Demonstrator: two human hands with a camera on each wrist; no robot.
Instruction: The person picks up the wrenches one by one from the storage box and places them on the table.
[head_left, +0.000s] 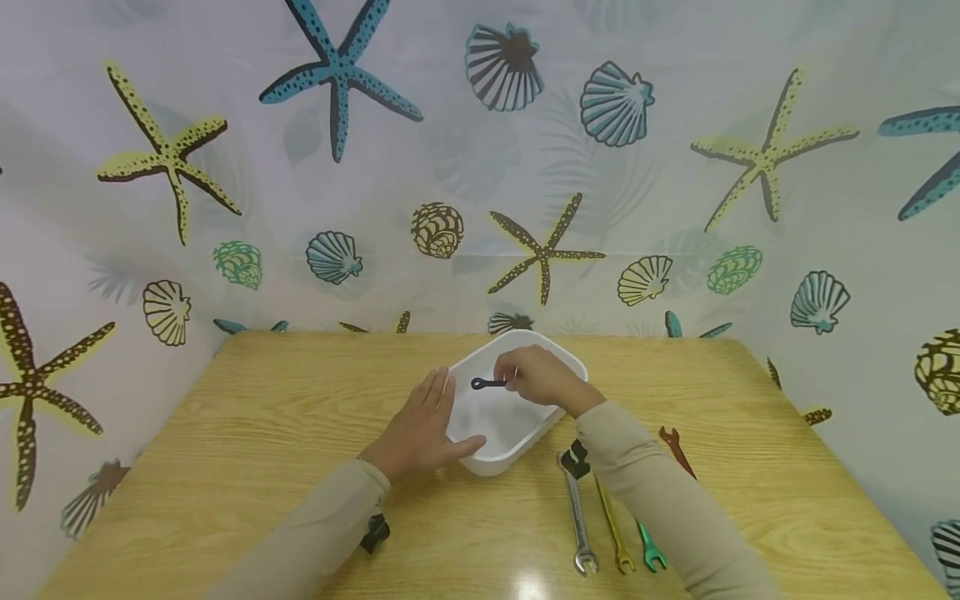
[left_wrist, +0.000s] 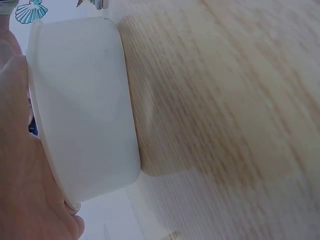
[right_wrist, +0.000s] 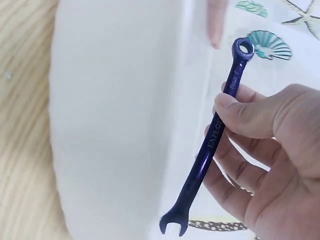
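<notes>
A dark purple combination wrench [right_wrist: 207,145] is pinched between the thumb and fingers of my right hand [head_left: 534,375], above the white plastic tub [head_left: 491,421]. In the right wrist view its ring end points up and its open-ended jaw points down. My left hand [head_left: 420,429] rests against the tub's near left side, fingers extended along the rim and thumb spread over the front edge. The left wrist view shows the tub's outer wall [left_wrist: 85,110] standing on the wooden table, with the hand [left_wrist: 25,165] along its rim.
To the right of the tub lie a silver wrench [head_left: 577,517], a yellow wrench [head_left: 613,525], a green wrench [head_left: 651,548] and a red wrench [head_left: 677,450], some partly hidden by my right sleeve. A curtain [head_left: 450,167] printed with shells and starfish surrounds the wooden table [head_left: 262,417].
</notes>
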